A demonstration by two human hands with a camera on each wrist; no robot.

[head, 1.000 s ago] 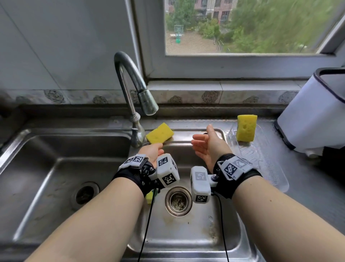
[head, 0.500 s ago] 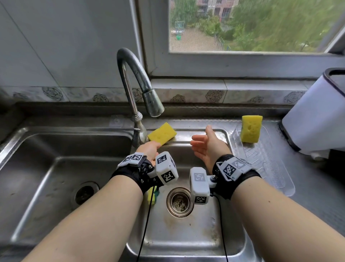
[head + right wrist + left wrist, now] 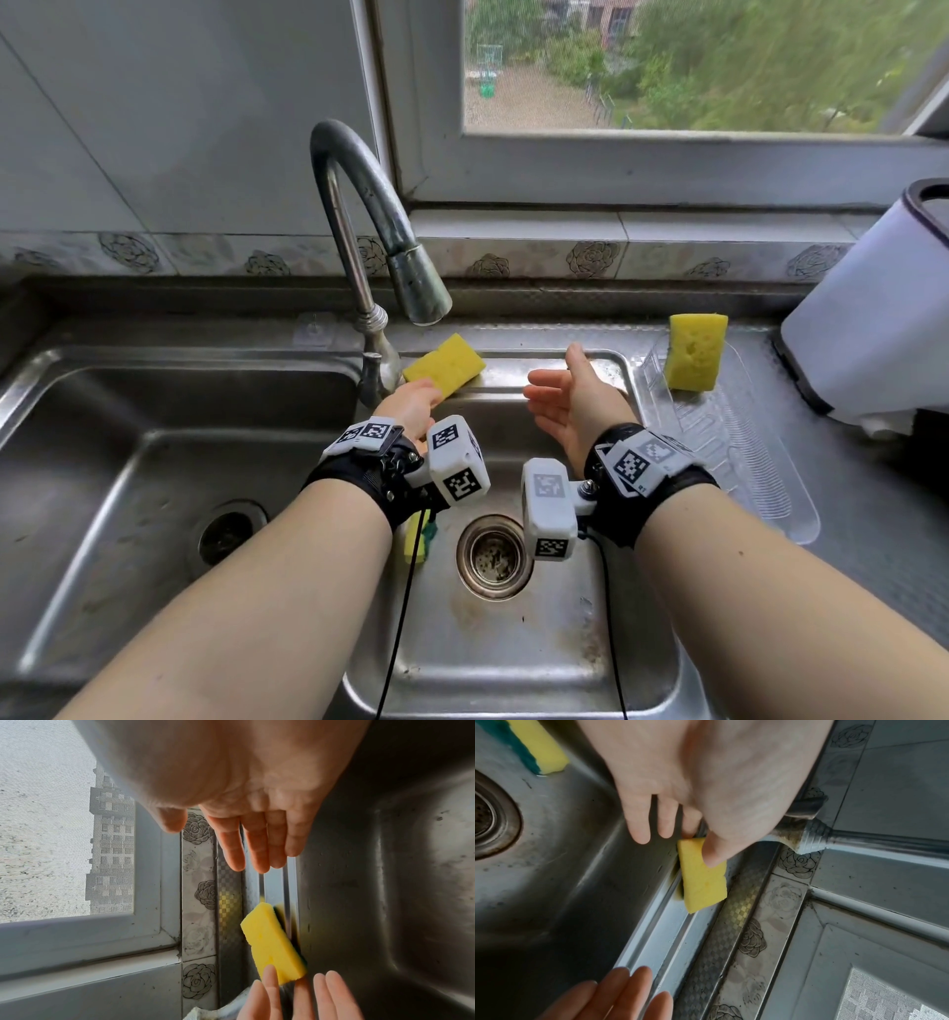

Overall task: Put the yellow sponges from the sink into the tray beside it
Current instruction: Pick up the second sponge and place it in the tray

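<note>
A yellow sponge (image 3: 445, 364) (image 3: 703, 882) (image 3: 273, 941) lies on the back rim of the right sink basin (image 3: 539, 642), by the tap's base. My left hand (image 3: 426, 398) (image 3: 700, 845) reaches it and pinches its near end, thumb on top. A second sponge (image 3: 415, 542) (image 3: 541, 746), yellow with a green side, lies in the basin under my left wrist. A third sponge (image 3: 696, 352) stands upright in the clear tray (image 3: 744, 462) right of the sink. My right hand (image 3: 554, 390) (image 3: 231, 845) hovers open over the basin, palm facing left.
The curved tap (image 3: 369, 216) arches over the divider between the two basins. A drain strainer (image 3: 494, 557) sits in the right basin. A white container (image 3: 873, 308) stands on the counter just right of the tray. The window sill runs behind.
My left hand has moved forward and its fingers have closed on the near end of the sponge on the rim. The right hand has barely moved.
</note>
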